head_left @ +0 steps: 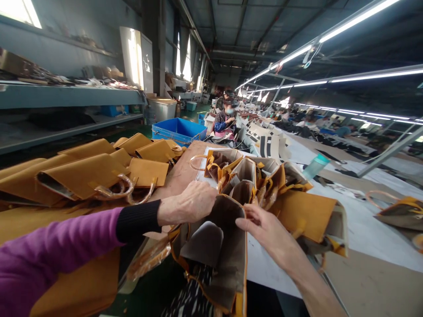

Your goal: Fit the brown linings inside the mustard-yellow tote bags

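Note:
A mustard-yellow handbag (228, 246) with a brown-grey lining gapes in front of me, its inside facing up. A grey flap (205, 242) shows within its opening. My left hand (193, 202), below a black cuff and purple sleeve, is closed in a fist at the bag's far left rim; its fingertips are hidden. With thumb and fingers, my right hand (264, 224) grips the bag's right rim. A plastic-wrapped handle (152, 259) hangs at the left side. Black-and-white patterned cloth (194, 295) lies under the bag's near end.
Several similar bags (228, 163) stand open just beyond, and another bag (307, 213) lies to the right. Flat yellow bags (82, 169) are piled at left. Farther off are a blue bin (178, 130), a seated person (224, 121) and a teal bottle (316, 166).

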`<state>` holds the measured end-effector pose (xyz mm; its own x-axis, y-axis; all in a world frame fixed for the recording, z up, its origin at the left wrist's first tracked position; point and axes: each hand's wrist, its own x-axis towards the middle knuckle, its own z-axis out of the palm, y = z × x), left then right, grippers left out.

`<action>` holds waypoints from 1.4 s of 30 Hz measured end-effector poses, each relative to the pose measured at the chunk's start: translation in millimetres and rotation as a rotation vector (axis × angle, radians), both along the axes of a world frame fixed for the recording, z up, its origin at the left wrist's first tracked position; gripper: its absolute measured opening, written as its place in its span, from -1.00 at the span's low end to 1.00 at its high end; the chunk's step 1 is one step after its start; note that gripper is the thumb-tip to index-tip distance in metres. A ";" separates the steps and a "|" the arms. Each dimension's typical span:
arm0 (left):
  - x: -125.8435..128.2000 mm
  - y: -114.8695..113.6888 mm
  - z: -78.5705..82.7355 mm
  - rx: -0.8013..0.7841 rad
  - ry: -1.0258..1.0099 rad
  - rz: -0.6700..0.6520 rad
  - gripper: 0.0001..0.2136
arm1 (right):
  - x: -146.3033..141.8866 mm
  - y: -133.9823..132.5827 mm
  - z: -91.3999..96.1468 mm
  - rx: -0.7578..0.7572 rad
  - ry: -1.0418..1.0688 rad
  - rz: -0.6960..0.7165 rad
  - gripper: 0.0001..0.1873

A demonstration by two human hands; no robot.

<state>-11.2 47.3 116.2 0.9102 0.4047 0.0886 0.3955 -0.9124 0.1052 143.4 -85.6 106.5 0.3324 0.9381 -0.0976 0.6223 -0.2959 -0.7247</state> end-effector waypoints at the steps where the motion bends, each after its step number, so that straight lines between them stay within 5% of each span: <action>1: -1.7 -2.5 0.3 -0.002 -0.003 0.005 -0.78 | -3.5 -9.7 -2.2 -0.013 0.051 0.004 -0.55; 6: -0.2 -13.7 4.6 0.029 0.039 0.023 -0.75 | -17.5 -32.5 -10.6 -0.083 -0.176 -0.116 -0.66; 10: 1.1 -19.1 11.4 0.015 0.100 0.040 -0.76 | -9.7 -30.6 -11.4 -0.126 -0.471 -0.196 -0.69; 19: 4.7 -21.1 7.0 0.041 0.122 0.016 -0.79 | -7.1 -17.6 -2.1 -0.226 -0.717 -0.188 -0.72; 24: 7.7 -25.1 2.3 0.099 -0.028 0.090 -0.81 | -10.3 -8.3 1.5 -0.150 -0.610 -0.163 -0.83; 28: 17.1 -24.3 -2.4 0.136 -0.183 -0.146 -0.82 | -9.0 -6.6 -6.5 -0.108 -0.584 -0.214 -0.80; 42: 35.2 -18.6 -2.9 0.038 -0.062 -0.124 -0.83 | -6.6 -2.8 -16.6 -0.114 -0.580 -0.210 -0.76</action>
